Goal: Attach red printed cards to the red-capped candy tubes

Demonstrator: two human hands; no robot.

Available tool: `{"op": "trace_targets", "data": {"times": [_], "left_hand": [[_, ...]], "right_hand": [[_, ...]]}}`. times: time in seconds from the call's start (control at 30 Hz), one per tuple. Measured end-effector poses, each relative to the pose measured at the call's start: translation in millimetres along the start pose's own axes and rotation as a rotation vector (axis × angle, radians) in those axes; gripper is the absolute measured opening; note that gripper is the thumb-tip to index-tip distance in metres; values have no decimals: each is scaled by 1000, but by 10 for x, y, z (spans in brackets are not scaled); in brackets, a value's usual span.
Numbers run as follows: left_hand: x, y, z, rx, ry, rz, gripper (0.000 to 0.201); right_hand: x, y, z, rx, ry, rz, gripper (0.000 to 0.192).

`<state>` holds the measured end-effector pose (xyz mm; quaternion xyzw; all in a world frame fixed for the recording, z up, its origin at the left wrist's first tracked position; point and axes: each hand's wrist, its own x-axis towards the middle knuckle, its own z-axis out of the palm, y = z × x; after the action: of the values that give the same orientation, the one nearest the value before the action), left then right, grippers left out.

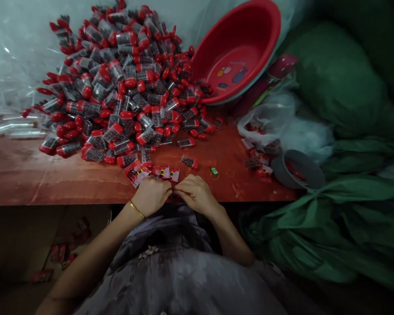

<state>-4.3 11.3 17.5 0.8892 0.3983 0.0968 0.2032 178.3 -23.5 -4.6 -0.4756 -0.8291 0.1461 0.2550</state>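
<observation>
The left hand and the right hand meet at the near edge of the table, knuckles up, with the fingers curled in toward each other. Something small is between them, but I cannot tell what it is, or how firmly the fingers close on it. Just behind the hands lie a few red printed labels, flat on the table, one beside the other. Farther behind the labels rises a big pile of small clear tubes with red caps. To the right of this pile a red basin leans tilted. Right of the labels sits a small grey cup, near a crumpled plastic bag.
</observation>
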Motion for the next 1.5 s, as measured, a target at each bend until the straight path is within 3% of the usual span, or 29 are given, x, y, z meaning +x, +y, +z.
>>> {"op": "trace_targets", "data": {"times": [0.1,0.17,0.2,0.33,0.47,0.57,0.67,0.73,0.8,0.9,1.0,1.1,1.2,1.33,1.5], "left_hand": [[-43,-2,61,-144,185,-145,19],[-94,4,151,-352,349,-305,29],[-118,16,204,-488,373,-374,36],[-150,134,418,-1097,238,-498,43],[-73,204,531,-1357,587,-569,38],[-26,148,513,-1387,686,-629,30],[-10,79,441,-1433,703,-730,31],[-3,57,387,-1479,694,-791,34],[7,54,341,-1532,656,-830,38],[20,55,302,-1602,554,-887,44],[22,44,291,-1660,463,-951,44],[15,38,292,-1702,415,-954,39],[5,57,312,-1742,375,-903,38],[-10,99,360,-1741,351,-883,39],[0,81,336,-1649,427,-850,42]], "right_hand": [[-28,-16,58,-49,122,104,27],[-39,-14,163,16,278,238,30],[-38,-13,226,71,355,308,31],[17,-77,484,291,554,469,29],[88,-226,642,404,608,484,25],[135,-203,574,328,522,428,30],[198,61,350,-15,393,373,30],[226,325,188,-278,277,459,30],[212,578,63,-371,120,475,35],[96,798,-49,-378,-31,336,44],[-71,784,-92,-411,22,316,45],[-171,623,-64,-405,146,605,34],[-128,458,26,-390,146,884,44],[100,391,125,-348,134,933,38],[302,495,115,-257,132,975,24]]}}
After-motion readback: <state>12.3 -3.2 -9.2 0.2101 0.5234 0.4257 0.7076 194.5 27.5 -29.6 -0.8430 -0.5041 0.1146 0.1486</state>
